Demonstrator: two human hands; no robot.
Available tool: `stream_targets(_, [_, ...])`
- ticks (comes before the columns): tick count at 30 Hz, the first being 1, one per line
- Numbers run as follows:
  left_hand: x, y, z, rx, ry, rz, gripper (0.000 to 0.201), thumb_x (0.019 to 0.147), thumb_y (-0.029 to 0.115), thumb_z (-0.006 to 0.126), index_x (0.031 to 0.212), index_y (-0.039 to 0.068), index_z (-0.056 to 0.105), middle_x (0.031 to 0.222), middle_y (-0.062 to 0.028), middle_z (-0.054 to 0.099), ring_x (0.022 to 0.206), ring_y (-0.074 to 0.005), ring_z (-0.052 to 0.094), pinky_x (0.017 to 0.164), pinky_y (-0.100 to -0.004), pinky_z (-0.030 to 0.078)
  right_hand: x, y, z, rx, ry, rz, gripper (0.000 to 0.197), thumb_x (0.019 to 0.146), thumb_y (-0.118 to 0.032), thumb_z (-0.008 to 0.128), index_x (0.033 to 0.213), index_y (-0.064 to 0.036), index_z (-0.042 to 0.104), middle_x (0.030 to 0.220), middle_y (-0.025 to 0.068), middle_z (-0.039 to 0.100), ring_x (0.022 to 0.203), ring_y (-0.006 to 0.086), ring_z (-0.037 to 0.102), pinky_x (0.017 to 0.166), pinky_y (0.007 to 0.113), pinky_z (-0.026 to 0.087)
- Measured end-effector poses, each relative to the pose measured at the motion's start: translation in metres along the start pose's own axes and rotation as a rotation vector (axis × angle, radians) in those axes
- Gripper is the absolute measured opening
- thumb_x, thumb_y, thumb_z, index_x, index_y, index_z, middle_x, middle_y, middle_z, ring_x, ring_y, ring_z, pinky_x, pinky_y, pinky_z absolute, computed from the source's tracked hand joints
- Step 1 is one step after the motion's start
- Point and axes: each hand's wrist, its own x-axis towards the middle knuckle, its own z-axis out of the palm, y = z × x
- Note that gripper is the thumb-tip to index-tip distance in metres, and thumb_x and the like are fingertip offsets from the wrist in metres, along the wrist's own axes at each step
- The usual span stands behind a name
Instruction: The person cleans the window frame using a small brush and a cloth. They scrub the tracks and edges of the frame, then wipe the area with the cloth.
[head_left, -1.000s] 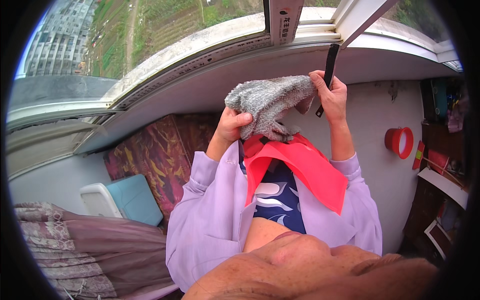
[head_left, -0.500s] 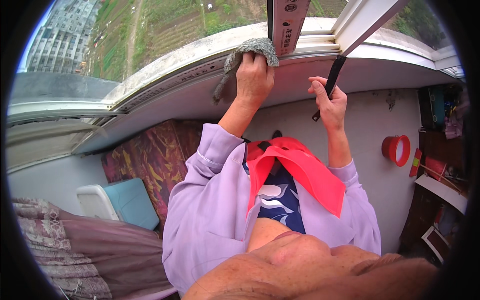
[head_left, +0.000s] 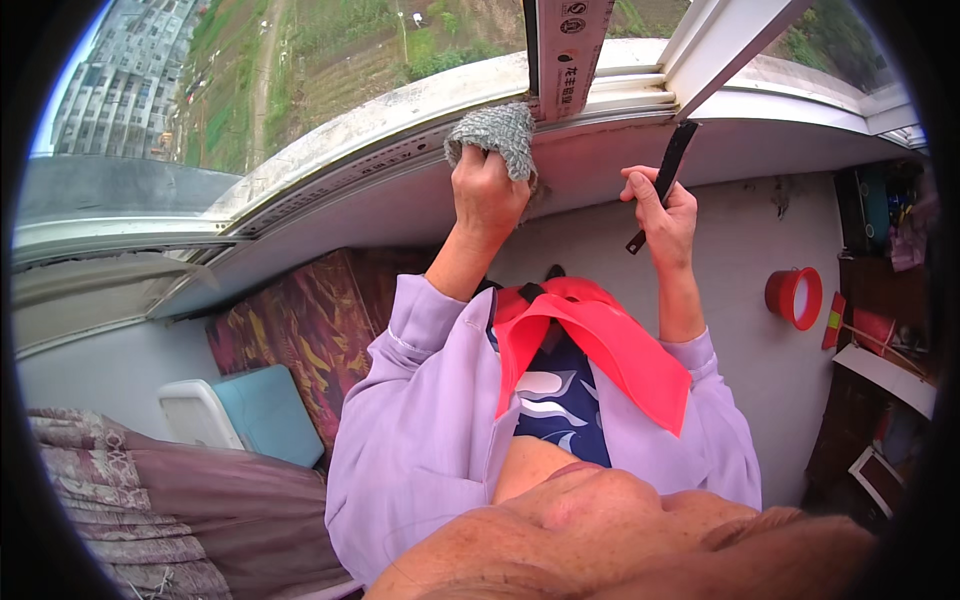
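My left hand (head_left: 486, 200) is closed on a grey, coarse-textured cloth (head_left: 495, 135), which is bunched over the fingers. It is at the inner edge of the window track (head_left: 385, 150), just left of the upright window frame (head_left: 568, 65); whether the cloth presses on the track, I cannot tell. Farther right, below the sill, my right hand (head_left: 668, 220) grips a slim black tool (head_left: 676, 155) with a flat handle. The tool tilts up and to the right, its upper end near the foot of a white window post (head_left: 725, 50).
A blue and white box (head_left: 265, 410) stands at the left by a patterned piece of furniture (head_left: 300, 335) and a mauve curtain (head_left: 215, 505). To the right are a red bucket (head_left: 790, 297) and cluttered shelves (head_left: 870, 400). Fields and a building show through the glass.
My left hand has drawn the cloth back toward me and a little left; the cloth's dangling end no longer shows. My right hand and the black tool have shifted slightly downward.
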Motion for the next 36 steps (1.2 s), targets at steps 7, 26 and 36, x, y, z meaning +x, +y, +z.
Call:
stream_targets(7, [0.015,-0.007,0.02,0.27,-0.074,0.13,0.014,0.072,0.003,0.061,0.086,0.004,0.064,0.089,-0.0156,0.057,0.069,-0.0338,0.061,0.06,-0.0401,0.053,0.002,-0.001,0.002,-0.053,-0.054,-0.048,0.02,0.096,-0.018,0.066,0.105,-0.0011,0.07,0.076,0.0003,0.065,0.052,-0.0005,0.04,0.046,0.017,0.028])
stream_targets(26, [0.003,-0.016,0.022,0.195,-0.098,0.165,0.016,0.071,0.006,0.066,0.086,0.005,0.063,0.087,-0.0162,0.056,0.065,-0.0328,0.061,0.057,-0.0408,0.053,0.008,-0.006,0.008,-0.096,-0.158,0.026,0.019,0.094,-0.016,0.068,0.103,0.0011,0.07,0.079,-0.001,0.063,0.073,0.0068,0.059,0.066,0.021,0.047])
stream_targets(36, [0.001,-0.023,0.015,0.164,-0.143,0.128,0.02,0.069,0.006,0.067,0.089,0.005,0.066,0.088,-0.0157,0.058,0.069,-0.033,0.062,0.059,-0.0413,0.053,0.02,-0.005,0.02,-0.275,-0.243,-0.126,0.033,0.093,-0.025,0.07,0.112,0.0016,0.065,0.076,0.0013,0.062,0.072,0.0067,0.058,0.063,0.023,0.046])
